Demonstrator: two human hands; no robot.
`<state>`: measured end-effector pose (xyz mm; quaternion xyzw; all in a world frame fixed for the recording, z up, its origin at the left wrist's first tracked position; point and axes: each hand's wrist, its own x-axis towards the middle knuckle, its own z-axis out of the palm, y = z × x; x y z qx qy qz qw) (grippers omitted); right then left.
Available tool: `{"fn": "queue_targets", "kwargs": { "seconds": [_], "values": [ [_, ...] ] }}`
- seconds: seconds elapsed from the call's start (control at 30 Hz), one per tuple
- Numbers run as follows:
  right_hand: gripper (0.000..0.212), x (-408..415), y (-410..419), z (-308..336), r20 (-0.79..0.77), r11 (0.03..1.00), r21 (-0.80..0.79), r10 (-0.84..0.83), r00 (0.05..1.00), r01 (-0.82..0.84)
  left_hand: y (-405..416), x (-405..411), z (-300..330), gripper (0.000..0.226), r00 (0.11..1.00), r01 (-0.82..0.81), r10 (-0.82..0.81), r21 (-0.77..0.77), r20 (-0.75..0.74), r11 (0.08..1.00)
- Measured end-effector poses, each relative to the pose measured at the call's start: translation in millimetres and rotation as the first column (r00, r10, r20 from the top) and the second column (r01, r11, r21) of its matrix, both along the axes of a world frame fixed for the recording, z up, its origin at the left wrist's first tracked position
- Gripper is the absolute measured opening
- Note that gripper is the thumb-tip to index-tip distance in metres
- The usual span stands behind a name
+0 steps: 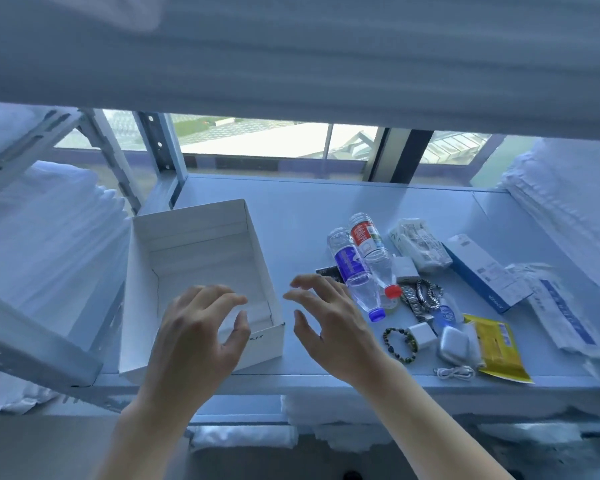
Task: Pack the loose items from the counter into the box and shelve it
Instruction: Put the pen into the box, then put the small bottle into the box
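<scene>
White box (201, 237) sitting open on the left part of the counter (309, 209), nothing visible inside. Short scribble on its near wall, too small to read.

Left hand (196, 336) hovering over the box's near right corner, fingers loosely spread and a bit curled, holding nothing. Right hand (329, 327) just beside the box on its right, same deal: fingers fanned out, gripping nothing, fingertips close to the loose stuff.

Loose items all heaped to the right of the box, none packed yet:
- blue-label bottle (355, 275) lying down, blue cap toward the near edge
- red-label bottle (373, 252) lying right against it, red cap near
- white packet (420, 245) behind those, printed, text unreadable
- blue and white carton (482, 271) further right, lying at an angle
- metal watches (421, 294) tangled in the middle, maybe two or three, hard to separate
- small white charger (420, 334) next to a beaded bracelet (399, 344)
- silvery earbud case (454, 344) just right of the charger
- yellow packet (499, 348) touching the case's right side
- coiled white cable (454, 372) at the near edge
- white and blue pouch (561, 323) far right

Stacks of white towels (49, 230) on the left and more on the right. Window (257, 140) behind the counter.
</scene>
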<state>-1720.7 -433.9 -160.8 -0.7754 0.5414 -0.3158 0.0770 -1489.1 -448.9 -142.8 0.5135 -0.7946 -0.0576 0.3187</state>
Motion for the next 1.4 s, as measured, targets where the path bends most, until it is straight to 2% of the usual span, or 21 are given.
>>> {"fn": "queue_targets", "kwargs": {
  "seconds": [0.23,0.4,0.53,0.73,1.07,1.3,1.4],
  "values": [
    [0.03,-106.5,33.5,-13.9,-0.009,0.985,0.095,-0.141,0.99,0.142,-2.5,-106.3,-8.1,0.026,0.985,0.171,-0.171,0.001,-0.026,0.985],
    [0.033,-184.7,68.1,-34.0,-0.024,0.96,0.168,-0.224,0.974,0.224,5.3,-175.5,-27.5,0.023,0.962,0.272,-0.274,0.119,-0.003,0.955],
    [0.034,-237.4,89.7,-53.0,-0.04,0.927,0.224,-0.299,0.953,0.301,12.6,-217.7,-42.3,0.019,0.948,0.314,-0.319,0.198,-0.007,0.928],
    [0.031,-291.8,92.0,-64.7,-0.041,0.906,0.267,-0.331,0.943,0.33,21.5,-270.6,-53.7,0.02,0.941,0.328,-0.339,0.242,0.004,0.913],
    [0.033,-337.7,80.9,-78.4,-0.001,0.935,0.283,-0.224,0.975,0.215,42.8,-315.0,-88.2,0.024,0.961,0.268,-0.276,0.26,-0.003,0.928],
    [0.036,-338.7,37.3,-80.9,-0.075,0.976,0.202,-0.069,0.995,0.083,52.9,-325.9,-97.0,0.027,0.975,0.216,-0.223,0.243,0.002,0.946],
    [0.037,-336.7,18.9,-74.7,-0.131,0.971,0.238,0.043,0.99,-0.01,53.8,-325.1,-94.4,0.029,0.982,0.186,-0.187,0.234,-0.017,0.954]
  ]
}}
